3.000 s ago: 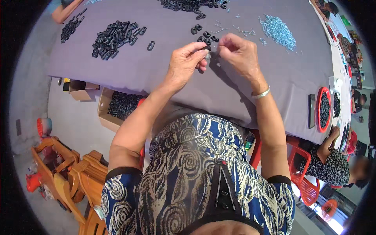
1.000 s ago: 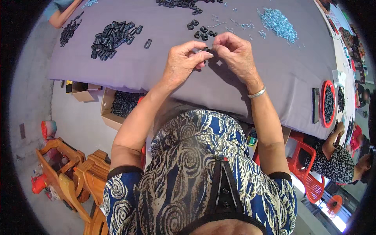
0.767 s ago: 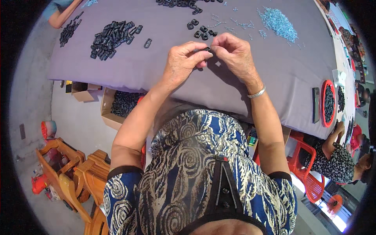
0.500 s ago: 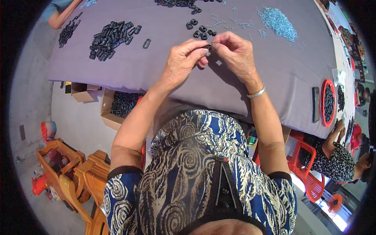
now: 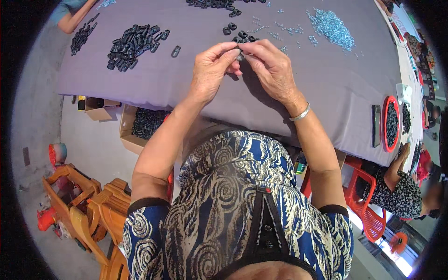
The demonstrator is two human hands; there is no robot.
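Note:
My left hand (image 5: 208, 74) pinches a small black plastic cord-lock piece (image 5: 239, 52) over the table, mostly hidden by fingers. My right hand (image 5: 273, 70), with a silver bangle at the wrist, is closed, its fingertips meeting the left ones at the piece. Whatever else they pinch is too small to make out. Just beyond the hands lie several loose black pieces (image 5: 241, 35). Thin metal springs (image 5: 275, 36) are scattered beside them, and a heap of springs (image 5: 330, 29) lies farther right. To the left is a pile of black cord locks (image 5: 133, 46), with a single cord lock (image 5: 175, 51) apart from it.
A grey cloth covers the table (image 5: 163, 88). On its right side are a phone (image 5: 376, 126) and a red tray (image 5: 391, 123) of black parts. Below the left edge stands a cardboard box (image 5: 132, 141) of black parts. Another person's arm (image 5: 74, 17) rests at the far left corner.
My right hand has moved left and slightly down, and its fingertips now meet those of my left hand. The left hand has shifted slightly left and up with the black piece.

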